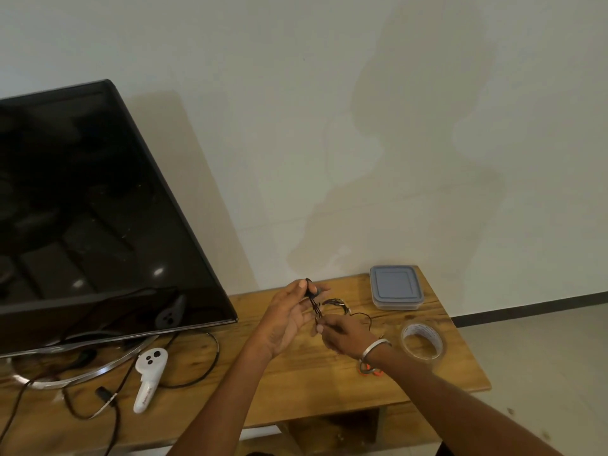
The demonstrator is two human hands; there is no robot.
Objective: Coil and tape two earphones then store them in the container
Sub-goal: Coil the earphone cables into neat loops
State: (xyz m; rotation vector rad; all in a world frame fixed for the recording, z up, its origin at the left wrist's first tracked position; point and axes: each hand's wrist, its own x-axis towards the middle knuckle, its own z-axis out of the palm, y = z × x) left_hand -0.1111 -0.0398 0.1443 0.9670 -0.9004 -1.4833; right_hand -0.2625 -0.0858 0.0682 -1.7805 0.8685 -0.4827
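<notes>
On the wooden table (296, 383), nearest to the camera, an orange object (370, 368) lies partly hidden under the right wrist. Above the table the right hand (342, 335) pinches the lower end of a black earphone cable (316, 307), and the left hand (289, 315) holds the upper loops of the same cable between thumb and fingers. More cable trails on the table beside the hands. To the right stands a roll of clear tape (423, 339). Further back, near the wall, the container (395, 287) sits with its lid closed. At the left are a white controller (148, 373) and a dark television (85, 205).
</notes>
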